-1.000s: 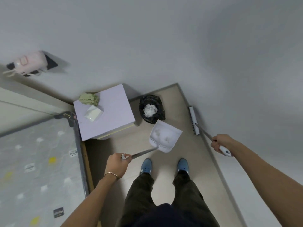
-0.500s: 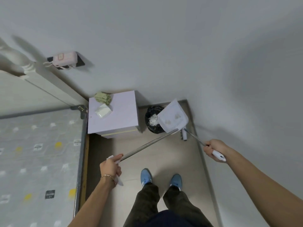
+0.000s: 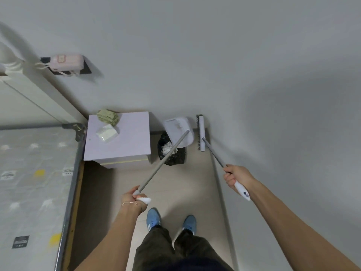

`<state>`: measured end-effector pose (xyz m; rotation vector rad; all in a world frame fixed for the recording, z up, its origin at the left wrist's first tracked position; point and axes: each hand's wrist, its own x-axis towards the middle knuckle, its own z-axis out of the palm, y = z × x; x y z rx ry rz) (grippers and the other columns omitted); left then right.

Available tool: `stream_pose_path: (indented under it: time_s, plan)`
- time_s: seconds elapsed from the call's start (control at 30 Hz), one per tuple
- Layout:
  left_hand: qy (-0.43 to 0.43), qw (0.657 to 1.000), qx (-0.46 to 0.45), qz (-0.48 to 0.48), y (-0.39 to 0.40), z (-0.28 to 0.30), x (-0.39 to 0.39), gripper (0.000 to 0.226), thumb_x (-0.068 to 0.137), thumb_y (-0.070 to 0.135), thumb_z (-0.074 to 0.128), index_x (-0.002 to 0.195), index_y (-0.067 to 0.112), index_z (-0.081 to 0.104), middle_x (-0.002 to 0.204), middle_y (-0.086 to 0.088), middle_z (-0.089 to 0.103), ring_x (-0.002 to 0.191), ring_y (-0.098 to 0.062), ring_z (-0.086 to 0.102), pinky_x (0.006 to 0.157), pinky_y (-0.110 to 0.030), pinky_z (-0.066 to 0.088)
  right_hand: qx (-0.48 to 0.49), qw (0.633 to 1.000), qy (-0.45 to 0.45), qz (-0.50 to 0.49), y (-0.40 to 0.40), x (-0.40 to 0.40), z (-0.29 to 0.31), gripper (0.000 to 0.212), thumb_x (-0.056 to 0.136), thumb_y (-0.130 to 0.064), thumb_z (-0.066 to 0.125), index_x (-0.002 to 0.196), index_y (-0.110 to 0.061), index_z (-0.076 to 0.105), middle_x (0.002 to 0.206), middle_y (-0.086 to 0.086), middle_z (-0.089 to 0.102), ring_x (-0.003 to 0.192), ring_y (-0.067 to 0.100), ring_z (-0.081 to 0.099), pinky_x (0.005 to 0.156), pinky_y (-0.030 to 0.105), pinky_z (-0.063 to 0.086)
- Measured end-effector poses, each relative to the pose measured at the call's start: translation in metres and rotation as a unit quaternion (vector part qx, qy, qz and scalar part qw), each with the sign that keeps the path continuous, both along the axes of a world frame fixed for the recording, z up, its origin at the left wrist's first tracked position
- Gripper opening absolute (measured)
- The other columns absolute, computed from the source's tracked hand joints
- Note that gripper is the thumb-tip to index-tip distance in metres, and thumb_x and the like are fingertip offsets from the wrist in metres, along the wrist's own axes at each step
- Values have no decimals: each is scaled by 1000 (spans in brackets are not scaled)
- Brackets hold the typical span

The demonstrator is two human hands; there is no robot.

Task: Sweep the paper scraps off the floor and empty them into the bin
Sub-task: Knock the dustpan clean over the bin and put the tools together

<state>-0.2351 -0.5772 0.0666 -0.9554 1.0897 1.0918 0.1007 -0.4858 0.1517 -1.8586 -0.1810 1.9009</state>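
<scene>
Two hands, each closed round a long handle: left hand (image 3: 134,199) gripping the dustpan (image 3: 178,132) handle, right hand (image 3: 233,176) gripping the broom (image 3: 201,133) handle. Dustpan raised and tipped over the black-lined bin (image 3: 172,151), its lip at the bin's far rim; white paper scraps (image 3: 167,148) heaped inside the bin. Broom head lifted, just beside the dustpan, close to the wall (image 3: 254,75). Bin standing between the lilac cabinet (image 3: 119,141) and the broom.

Risks, as judged: spill over the rim if the pan tilts off centre, since its mouth looks about as wide as the bin; tipping of the light bin if the pan or its shaft knocks the rim; stray scraps clinging inside the pan, whose interior cannot be seen here; scuffing of the wall by the raised broom head.

Count: one dustpan, one broom, one bin, one cabinet bearing two folded items, two blue shoes (image 3: 154,219). No loose scraps visible on the bare floor (image 3: 175,192).
</scene>
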Motion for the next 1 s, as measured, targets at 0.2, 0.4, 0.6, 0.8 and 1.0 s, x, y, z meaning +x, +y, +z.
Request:
stream_pose_path:
  time_s: [0.2, 0.4, 0.6, 0.8, 1.0]
  plan:
    - [-56, 998, 8, 6, 1, 0, -15, 26, 92, 10, 48, 66, 13, 46, 26, 1, 24, 17, -8, 27, 23, -12, 28, -13, 1000, -6, -2, 3, -14, 11, 25, 97, -4, 46, 111, -25, 49, 64, 0, 28, 28, 2, 25, 28, 8, 20]
    - [-58, 998, -9, 18, 1, -7, -26, 27, 95, 14, 48, 68, 12, 51, 28, 1, 26, 18, -8, 27, 24, -11, 27, -19, 999, -24, 15, 9, -22, 8, 30, 98, -4, 45, 119, -24, 47, 65, 0, 28, 28, 2, 26, 27, 10, 22]
    - [-60, 998, -17, 26, 5, -11, -30, 23, 94, 12, 50, 71, 10, 54, 29, 0, 28, 19, -9, 27, 27, -9, 29, -23, 1000, -19, 7, 17, -26, 8, 30, 98, -5, 45, 119, -25, 47, 66, 1, 30, 29, 2, 27, 27, 12, 24]
    - [-51, 999, -8, 2, 4, -12, -34, 29, 96, 14, 45, 67, 13, 48, 29, 1, 24, 18, -9, 27, 28, -8, 25, -24, 999, -23, 19, 17, -28, 7, 28, 98, -4, 44, 118, -25, 45, 65, 0, 29, 29, 2, 27, 27, 12, 24]
    - [-58, 998, -1, -2, 1, -12, -33, 26, 93, 11, 47, 68, 13, 48, 28, 1, 24, 18, -8, 28, 27, -8, 26, -16, 999, -17, 28, 23, -24, 7, 27, 98, -4, 43, 117, -24, 41, 65, 1, 29, 29, 2, 28, 26, 12, 24]
